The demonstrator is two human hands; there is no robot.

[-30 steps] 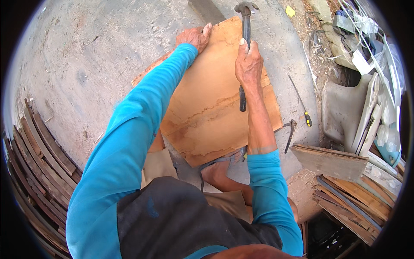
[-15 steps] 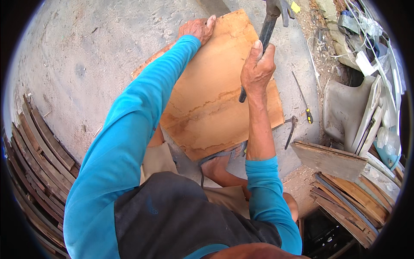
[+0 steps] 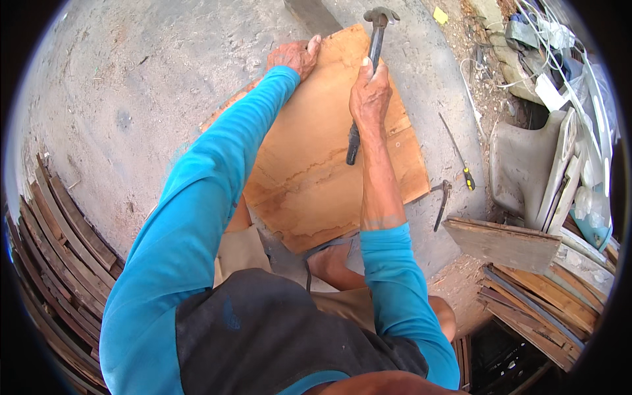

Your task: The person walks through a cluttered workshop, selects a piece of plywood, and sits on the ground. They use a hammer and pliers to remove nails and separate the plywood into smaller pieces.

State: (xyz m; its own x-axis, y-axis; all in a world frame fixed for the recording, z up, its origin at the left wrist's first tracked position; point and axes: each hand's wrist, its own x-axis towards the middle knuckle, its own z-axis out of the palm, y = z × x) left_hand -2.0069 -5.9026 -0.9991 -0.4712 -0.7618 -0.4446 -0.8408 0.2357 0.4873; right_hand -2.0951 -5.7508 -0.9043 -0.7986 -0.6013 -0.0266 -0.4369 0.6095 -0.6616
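Observation:
A water-stained, tan wooden panel (image 3: 306, 141) stands tilted in front of me, its near end close to my feet. My left hand (image 3: 294, 57) is closed over its far left edge, thumb on top; the other fingers are partly hidden. In my right hand (image 3: 370, 97) is a claw hammer (image 3: 376, 46), gripped by its dark handle. The hammer's head points away from me, over the far right part of the panel, and its handle end sticks out below my fist.
A yellow-and-black screwdriver (image 3: 469, 178) and a dark metal tool (image 3: 444, 205) lie on the concrete at right. Wooden strips (image 3: 72, 243) are stacked at left, more planks (image 3: 540, 299) at lower right. A grey plastic chair (image 3: 523, 161) sits among clutter. A board (image 3: 313, 16) lies beyond the panel.
My right hand has brought the hammer left and lower in view, its head now wholly visible. My left hand keeps its hold, and the panel's far end sits slightly lower in view.

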